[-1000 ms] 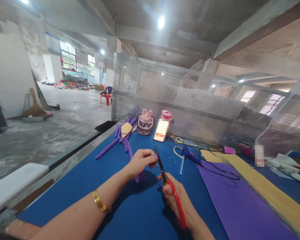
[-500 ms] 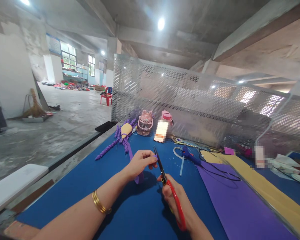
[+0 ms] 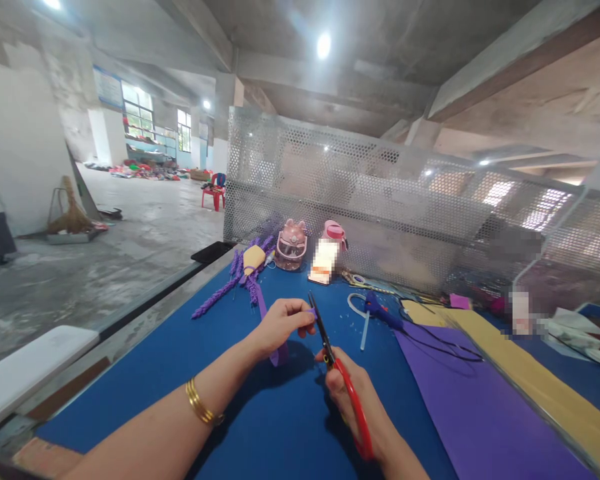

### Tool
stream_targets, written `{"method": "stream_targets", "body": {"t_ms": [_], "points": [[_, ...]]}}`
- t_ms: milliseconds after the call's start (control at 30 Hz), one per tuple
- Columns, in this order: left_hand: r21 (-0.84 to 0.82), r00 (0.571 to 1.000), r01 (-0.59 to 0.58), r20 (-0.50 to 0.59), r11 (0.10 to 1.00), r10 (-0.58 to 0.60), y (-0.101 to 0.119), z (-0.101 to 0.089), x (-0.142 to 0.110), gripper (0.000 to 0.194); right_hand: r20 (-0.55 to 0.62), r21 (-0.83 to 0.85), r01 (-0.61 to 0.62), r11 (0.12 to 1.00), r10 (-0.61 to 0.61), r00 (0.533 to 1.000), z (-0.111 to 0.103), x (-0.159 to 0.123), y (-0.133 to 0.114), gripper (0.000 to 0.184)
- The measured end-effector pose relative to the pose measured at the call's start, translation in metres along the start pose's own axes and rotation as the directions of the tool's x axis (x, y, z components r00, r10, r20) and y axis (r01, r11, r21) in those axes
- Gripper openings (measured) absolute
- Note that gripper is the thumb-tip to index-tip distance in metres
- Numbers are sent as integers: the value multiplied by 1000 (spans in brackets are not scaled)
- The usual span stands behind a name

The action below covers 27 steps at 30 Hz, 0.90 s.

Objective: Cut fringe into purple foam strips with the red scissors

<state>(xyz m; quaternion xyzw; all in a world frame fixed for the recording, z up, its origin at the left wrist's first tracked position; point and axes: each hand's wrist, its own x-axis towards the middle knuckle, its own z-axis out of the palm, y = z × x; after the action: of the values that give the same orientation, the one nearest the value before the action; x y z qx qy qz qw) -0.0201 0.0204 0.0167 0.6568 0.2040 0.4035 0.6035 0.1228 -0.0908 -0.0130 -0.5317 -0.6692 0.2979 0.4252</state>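
Between the thumb and fingers of my left hand (image 3: 283, 327) is pinched the end of a purple strip (image 3: 279, 355). The strip loops below that hand and runs back toward a bundle of purple lavender-like stems (image 3: 220, 295) with a yellow piece (image 3: 253, 259) on it. My right hand (image 3: 353, 387) grips red-handled scissors (image 3: 354, 403). Their dark blades point up and away, with the tips right beside the strip's end at my left fingertips. Whether the blades touch the strip I cannot tell. My right fingers are partly hidden by the handle.
On the blue table (image 3: 260, 427), a blue glue gun (image 3: 380, 310) with its cord lies right of my hands. Purple sheet (image 3: 460, 393) and yellow sheet (image 3: 540, 380) cover the right side. Behind stand a pink helmet-shaped item (image 3: 291, 247), a lit phone (image 3: 323, 262) and a perforated metal screen (image 3: 330, 180).
Almost nothing differs. Both hands, the strip and the scissors keep their places, and the view has shifted very slightly.
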Motion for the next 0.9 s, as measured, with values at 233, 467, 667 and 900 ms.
{"method": "stream_targets", "body": {"t_ms": [233, 467, 667, 900], "points": [[0, 1000, 8, -7, 1000, -8, 2, 1, -1, 20, 54, -2, 14, 1000, -14, 998, -3, -2, 3, 60], [-8, 1000, 16, -5, 1000, -16, 2, 1, -1, 20, 57, 26, -5, 1000, 4, 998, -3, 0, 2, 66], [-6, 1000, 15, 2, 1000, -14, 4, 1, -1, 21, 72, 54, -30, 998, 26, 997, -3, 0, 5, 66], [-3, 1000, 4, 10, 1000, -4, 2, 0, -1, 23, 8, 156, -68, 985, 67, 998, 1, -1, 4, 69]]}}
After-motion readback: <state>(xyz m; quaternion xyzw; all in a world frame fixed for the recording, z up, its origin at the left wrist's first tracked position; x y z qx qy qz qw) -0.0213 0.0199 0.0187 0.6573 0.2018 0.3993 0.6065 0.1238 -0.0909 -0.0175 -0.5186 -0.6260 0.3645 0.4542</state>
